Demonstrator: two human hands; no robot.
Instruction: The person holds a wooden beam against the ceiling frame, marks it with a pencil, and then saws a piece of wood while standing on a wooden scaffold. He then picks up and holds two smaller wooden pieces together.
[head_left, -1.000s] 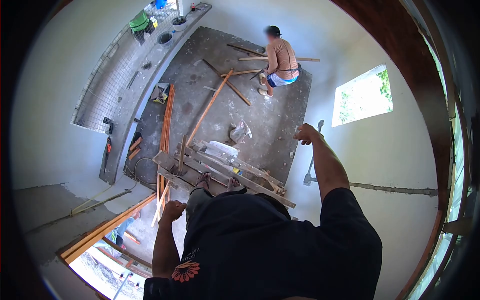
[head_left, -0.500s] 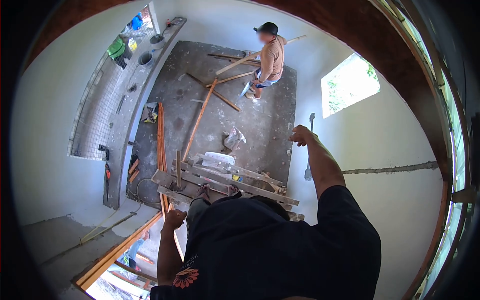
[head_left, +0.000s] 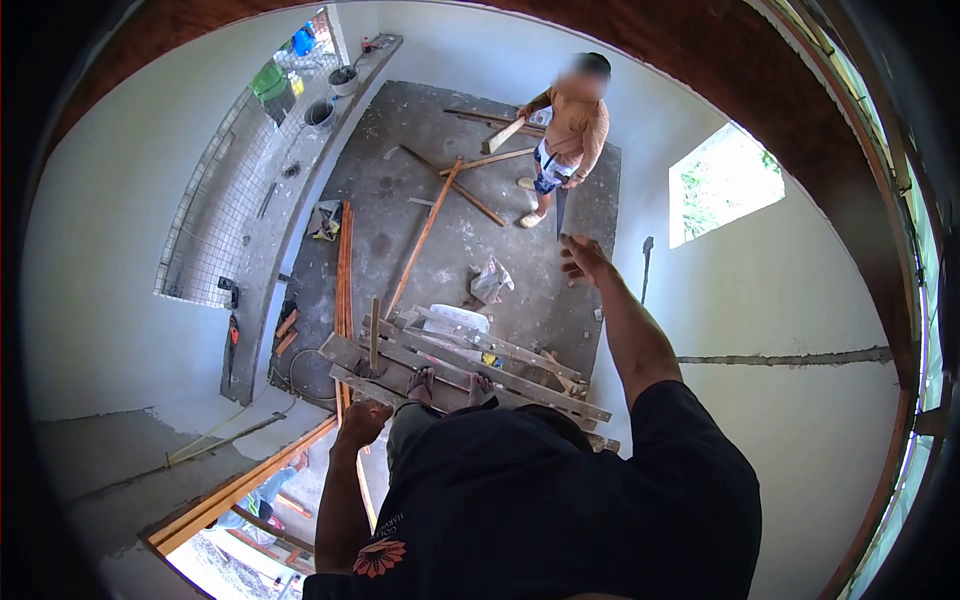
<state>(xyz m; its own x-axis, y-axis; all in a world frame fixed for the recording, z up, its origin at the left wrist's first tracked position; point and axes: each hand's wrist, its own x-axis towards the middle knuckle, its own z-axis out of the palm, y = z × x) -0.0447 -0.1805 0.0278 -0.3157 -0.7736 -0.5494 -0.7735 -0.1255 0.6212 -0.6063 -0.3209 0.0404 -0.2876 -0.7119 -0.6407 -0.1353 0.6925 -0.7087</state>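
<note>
My right hand (head_left: 585,260) reaches out in front of me over the room, its fingers apart with nothing in them. Low at my left side, my left hand (head_left: 365,424) has its fingers curled in; no object shows in it. I stand on a raised scaffold of rough planks (head_left: 480,365), with an upright stick of wood (head_left: 375,335) near my feet. Down on the floor, a co-worker (head_left: 575,130) faces my way. That person holds a length of lumber (head_left: 505,134) in one hand and a handsaw (head_left: 561,212) in the other.
Long wood strips (head_left: 425,240) lie crossed on the concrete floor (head_left: 380,190). A crumpled sack (head_left: 490,282) is beyond the scaffold. Buckets (head_left: 320,113) stand on the ledge at left. The right wall has a window opening (head_left: 725,188). Another person (head_left: 265,500) is below, through the doorway.
My right hand has opened and shifted slightly left and down-reaching. The co-worker has turned toward me, swinging the lumber round to point my way. The view has shifted a little.
</note>
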